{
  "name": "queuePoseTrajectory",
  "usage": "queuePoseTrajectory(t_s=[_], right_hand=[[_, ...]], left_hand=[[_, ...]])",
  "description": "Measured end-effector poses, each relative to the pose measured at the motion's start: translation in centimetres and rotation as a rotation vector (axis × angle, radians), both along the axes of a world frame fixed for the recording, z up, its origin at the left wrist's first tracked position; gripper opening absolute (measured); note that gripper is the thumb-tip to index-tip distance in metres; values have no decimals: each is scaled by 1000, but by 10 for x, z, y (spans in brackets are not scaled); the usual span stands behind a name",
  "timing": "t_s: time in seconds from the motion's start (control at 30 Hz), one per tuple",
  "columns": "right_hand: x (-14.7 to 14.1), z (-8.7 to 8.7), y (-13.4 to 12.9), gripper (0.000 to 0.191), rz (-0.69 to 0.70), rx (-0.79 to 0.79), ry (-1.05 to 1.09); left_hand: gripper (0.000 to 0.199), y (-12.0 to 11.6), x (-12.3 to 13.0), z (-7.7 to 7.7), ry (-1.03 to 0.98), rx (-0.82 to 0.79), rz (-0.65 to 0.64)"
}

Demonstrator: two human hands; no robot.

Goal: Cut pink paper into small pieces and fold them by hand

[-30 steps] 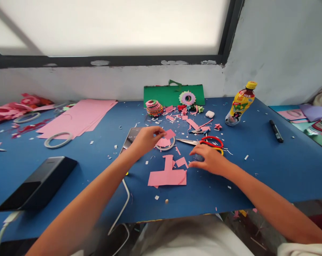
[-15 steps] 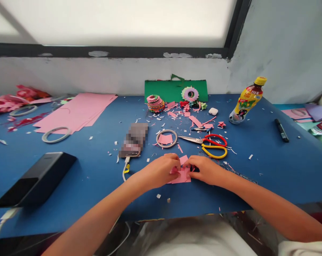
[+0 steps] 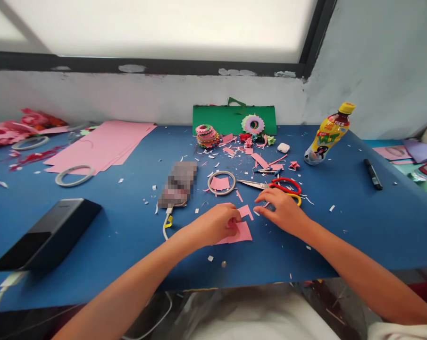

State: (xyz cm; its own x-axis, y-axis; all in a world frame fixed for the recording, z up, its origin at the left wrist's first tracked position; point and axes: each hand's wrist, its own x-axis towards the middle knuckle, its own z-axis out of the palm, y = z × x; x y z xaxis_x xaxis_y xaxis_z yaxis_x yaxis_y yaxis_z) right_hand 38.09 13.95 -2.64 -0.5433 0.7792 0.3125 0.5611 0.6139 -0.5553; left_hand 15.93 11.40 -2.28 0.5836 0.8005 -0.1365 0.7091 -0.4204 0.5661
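My left hand (image 3: pixel 218 223) rests near the table's front edge with its fingers curled down on a piece of pink paper (image 3: pixel 242 232), part of which it covers. Just beyond its fingers lies a small pink offcut (image 3: pixel 246 212). My right hand (image 3: pixel 282 210) is apart from the paper, thumb and fingers spread, with nothing visible held between them. It is close to the scissors (image 3: pixel 286 184), whose blades point left and whose yellow handle loop it partly hides. A roll of tape (image 3: pixel 209 182) lies flat beyond my left hand.
Paper scraps litter the blue table (image 3: pixel 128 255). A phone (image 3: pixel 180 184) with a cable lies left of the tape; farther left are a dark device (image 3: pixel 46 236) and pink sheets (image 3: pixel 100 146). A yellow-capped bottle (image 3: pixel 328 134) and a black marker (image 3: pixel 372 174) are on the right.
My right hand has let go of the pink paper and moved right and away from me, toward the scissors, its fingers opening. My left hand has stayed on the paper.
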Motion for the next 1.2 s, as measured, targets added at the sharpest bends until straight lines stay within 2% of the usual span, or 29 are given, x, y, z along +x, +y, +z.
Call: queuePoseTrajectory(t_s=[0.07,0.17,0.33,0.43,0.6,0.7,0.97,1.2], right_hand=[[-5,1,-8,26,66,-125,11],[-12,1,-17,37,130,-348,72],[-16,-4,-17,28,89,-623,327],[-16,-3,-16,26,62,-727,460],[-15,5,-18,23,22,-704,541],[-15,5,-18,25,41,-708,573],[-13,2,-17,25,5,-687,559],[-13,-1,-17,23,6,-695,582]], left_hand=[[4,0,1,2,-12,-19,50],[11,1,3,7,-80,-81,168],[27,1,5,11,-336,-144,318],[31,1,7,9,-442,-190,348],[31,0,11,13,-681,-341,329],[31,-2,13,17,-734,-378,346],[24,-3,14,16,-732,-304,358],[31,-5,17,19,-757,-251,411]])
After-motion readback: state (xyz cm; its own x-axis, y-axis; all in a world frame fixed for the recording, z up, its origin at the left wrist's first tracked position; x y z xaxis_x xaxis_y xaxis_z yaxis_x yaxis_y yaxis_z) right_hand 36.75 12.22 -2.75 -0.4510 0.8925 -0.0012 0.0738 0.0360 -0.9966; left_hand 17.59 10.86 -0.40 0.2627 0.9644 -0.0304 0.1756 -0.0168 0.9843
